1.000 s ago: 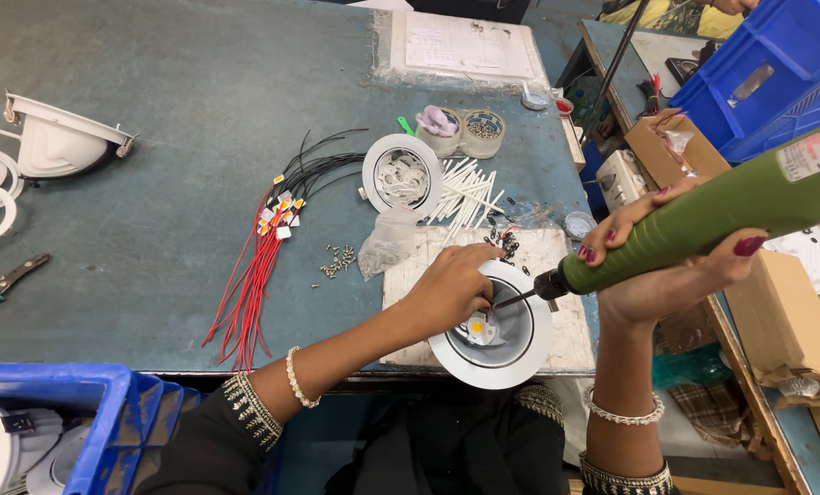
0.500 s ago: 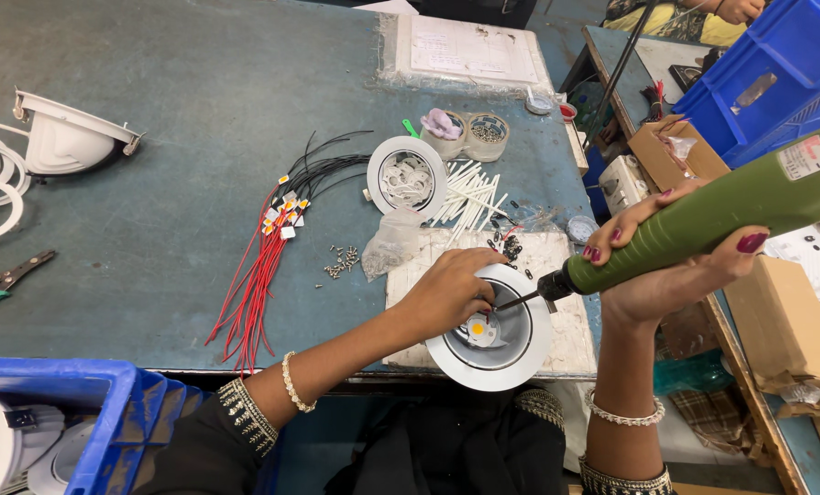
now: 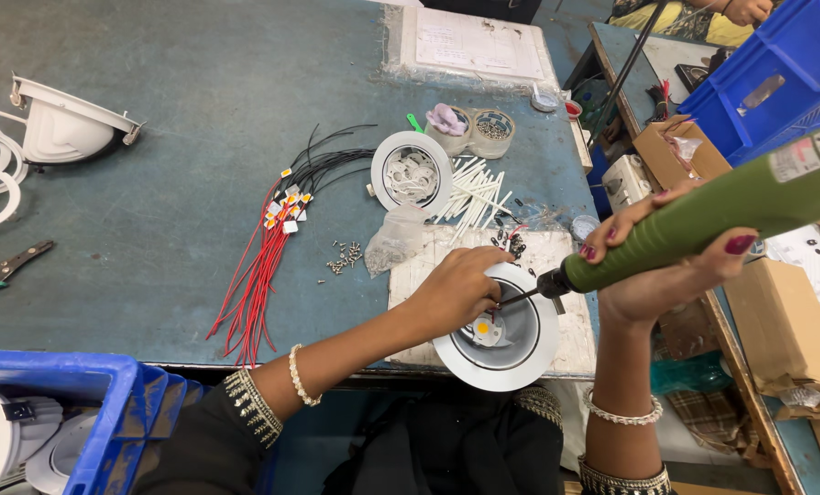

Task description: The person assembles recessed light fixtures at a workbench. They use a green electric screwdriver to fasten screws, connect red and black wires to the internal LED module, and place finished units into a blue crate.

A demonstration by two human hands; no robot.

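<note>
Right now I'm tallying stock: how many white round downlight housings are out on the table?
3. One under the left hand at the near edge, one mid-table beside the white sticks, one tipped on its side at far left. More may lie in the blue crate.

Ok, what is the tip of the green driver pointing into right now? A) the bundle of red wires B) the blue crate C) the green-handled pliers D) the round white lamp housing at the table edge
D: the right hand holds the green driver with its tip inside the white lamp housing, which the left hand steadies.
</note>
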